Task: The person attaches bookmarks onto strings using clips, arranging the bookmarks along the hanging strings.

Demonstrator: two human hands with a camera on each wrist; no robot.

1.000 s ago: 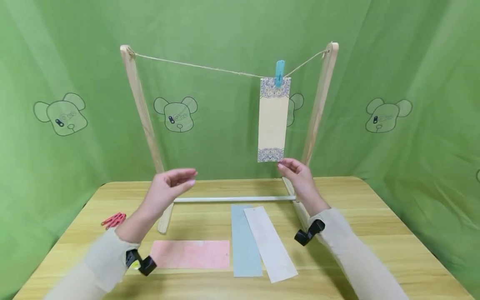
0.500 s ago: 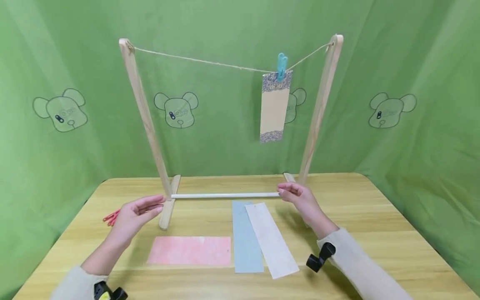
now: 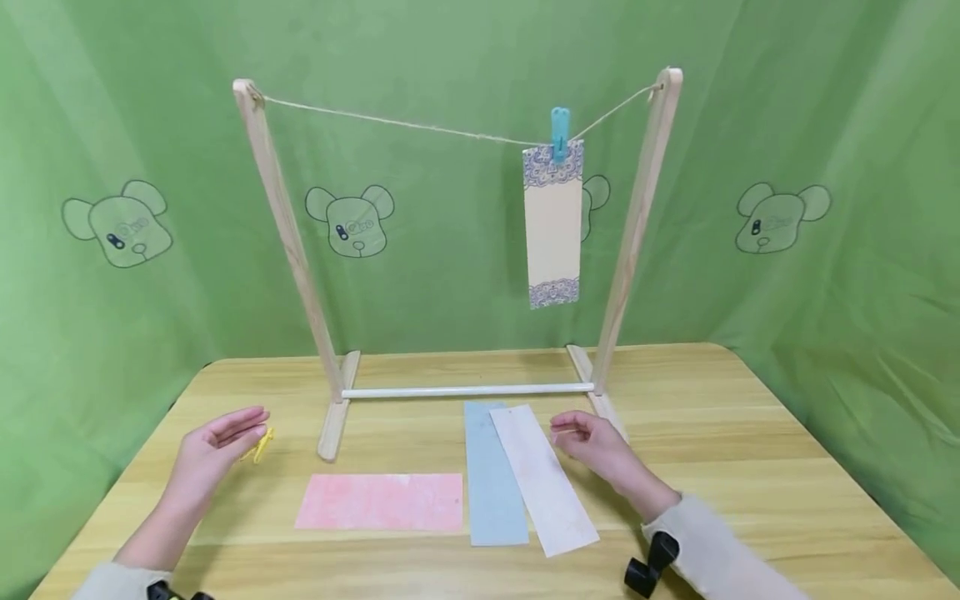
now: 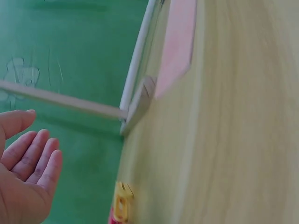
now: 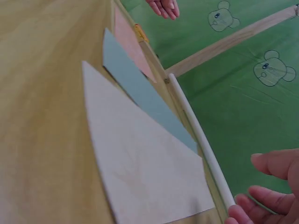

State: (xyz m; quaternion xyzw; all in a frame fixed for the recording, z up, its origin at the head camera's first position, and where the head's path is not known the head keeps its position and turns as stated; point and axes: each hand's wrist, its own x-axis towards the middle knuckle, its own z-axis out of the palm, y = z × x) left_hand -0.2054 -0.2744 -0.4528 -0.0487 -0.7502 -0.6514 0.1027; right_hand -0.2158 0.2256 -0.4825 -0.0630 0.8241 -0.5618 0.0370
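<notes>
My left hand (image 3: 206, 458) is held above the left of the table, fingers loosely extended. Just past its fingertips in the head view are yellow clothespins (image 3: 261, 447); the left wrist view shows a yellow clothespin (image 4: 121, 205) on the table, apart from the hand, with a bit of red (image 4: 111, 217) beside it. The right hand (image 3: 600, 450) hovers with relaxed, unfilled fingers by the white paper strip (image 3: 543, 483), which overlaps a blue strip (image 3: 491, 492). A pink strip (image 3: 381, 502) lies crosswise to their left. From the twine hangs a patterned cream card (image 3: 553, 225), clipped by a blue clothespin (image 3: 560, 133).
Two wooden posts (image 3: 281, 208) carry the sagging twine (image 3: 405, 125) and stand on flat wooden feet (image 3: 333, 429). A white rod (image 3: 465, 391) joins them low down. Green cloth (image 3: 450, 50) with bear-head drawings surrounds the wooden table (image 3: 720, 417).
Both hands have come down, the left also moving outward over where the red clothespins showed. The right has left the card's lower edge, and the card has swung on the twine.
</notes>
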